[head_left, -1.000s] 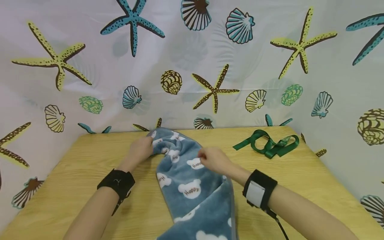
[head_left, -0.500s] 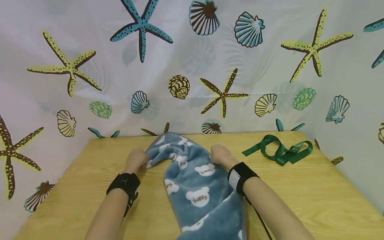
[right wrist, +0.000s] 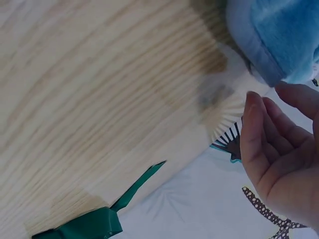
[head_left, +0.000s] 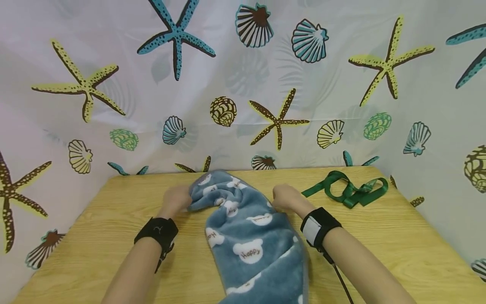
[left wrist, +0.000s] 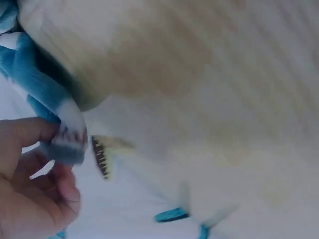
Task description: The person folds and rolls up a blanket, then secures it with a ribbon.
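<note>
A blue fleece blanket (head_left: pixel 262 240) printed with white bear heads and the word "Happy" lies lengthwise on the table, its far end bunched and bent left. My left hand (head_left: pixel 175 200) pinches that bent end; the left wrist view has the blanket's grey-edged tip (left wrist: pixel 69 144) between thumb and fingers. At the right long edge, my right hand (head_left: pixel 288 198) holds the blanket's border, where the cloth rises in a soft ridge. Seen from the right wrist, the blanket's edge (right wrist: pixel 266 69) meets the thumb, and the fingers (right wrist: pixel 254 119) are curled.
A loosely looped green ribbon (head_left: pixel 355 190) lies right of the right hand, towards the back of the wooden table (head_left: pixel 91 236). A white curtain (head_left: pixel 243 76) with starfish and shells hangs behind and along both sides.
My right hand has moved from above the blanket to its right edge, and the cloth there has puckered. My left hand has pulled the far end leftward and towards me.
</note>
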`<state>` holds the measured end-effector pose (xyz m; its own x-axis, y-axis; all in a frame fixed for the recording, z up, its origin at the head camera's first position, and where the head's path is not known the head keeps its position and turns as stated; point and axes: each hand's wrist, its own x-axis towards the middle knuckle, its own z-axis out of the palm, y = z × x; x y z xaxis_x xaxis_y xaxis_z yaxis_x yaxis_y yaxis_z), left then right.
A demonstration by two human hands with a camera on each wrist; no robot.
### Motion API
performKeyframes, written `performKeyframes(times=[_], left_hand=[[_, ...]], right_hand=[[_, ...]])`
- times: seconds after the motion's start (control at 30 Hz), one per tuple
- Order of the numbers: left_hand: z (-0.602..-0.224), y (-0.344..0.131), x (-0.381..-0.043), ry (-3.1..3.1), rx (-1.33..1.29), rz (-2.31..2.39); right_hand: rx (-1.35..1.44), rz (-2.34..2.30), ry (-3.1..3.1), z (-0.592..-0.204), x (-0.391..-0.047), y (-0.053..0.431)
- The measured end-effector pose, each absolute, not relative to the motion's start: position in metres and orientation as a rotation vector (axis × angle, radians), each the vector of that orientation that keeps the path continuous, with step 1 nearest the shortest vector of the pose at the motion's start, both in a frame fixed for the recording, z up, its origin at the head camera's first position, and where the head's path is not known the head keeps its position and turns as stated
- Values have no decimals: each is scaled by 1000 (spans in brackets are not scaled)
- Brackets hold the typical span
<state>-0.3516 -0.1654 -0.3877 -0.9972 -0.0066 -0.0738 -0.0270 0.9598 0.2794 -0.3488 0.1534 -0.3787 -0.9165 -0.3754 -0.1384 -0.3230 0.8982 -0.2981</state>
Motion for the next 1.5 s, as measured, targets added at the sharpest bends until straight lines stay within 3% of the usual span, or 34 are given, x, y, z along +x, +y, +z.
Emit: performKeyframes(times=[0.2,0.33,0.47,0.57,0.67,0.77,0.9,1.13,1.23,1.4,1.5], left_hand=[[-353,-140,-345,3354,480,164],[-336,-125,-336,3527,1063,-90],[-324,-114,-329,3513,1648,-254],[-316,-108,-325,3457,1942,-299],[-313,-104,-325,3442,2096,-298],[-315,-108,-327,3509,2015,-227],[-322,-120,-335,3655,1609,-115],[-314,-117,-346,3707,976,233],[-305,-111,-344,3695,926,293],[-292,-101,-339,3678,959,295],[-286,-97,-338,3676,952,306]], right_hand=[[-547,-602,2998,-369,-355,152],[-585,-815,3094,-359,-359,138],[-919,-890,3136,-340,-361,122],[-1144,-786,3130,-328,-363,112],[-1181,-666,3158,-322,-367,109],[-1010,-651,3207,-322,-371,115],[-749,-805,3191,-321,-375,130],[-744,-965,3103,-317,-374,131],[-856,-907,3097,-328,-372,122],[-1118,-419,3316,-350,-364,97],[-1066,-282,3451,-359,-359,84]])
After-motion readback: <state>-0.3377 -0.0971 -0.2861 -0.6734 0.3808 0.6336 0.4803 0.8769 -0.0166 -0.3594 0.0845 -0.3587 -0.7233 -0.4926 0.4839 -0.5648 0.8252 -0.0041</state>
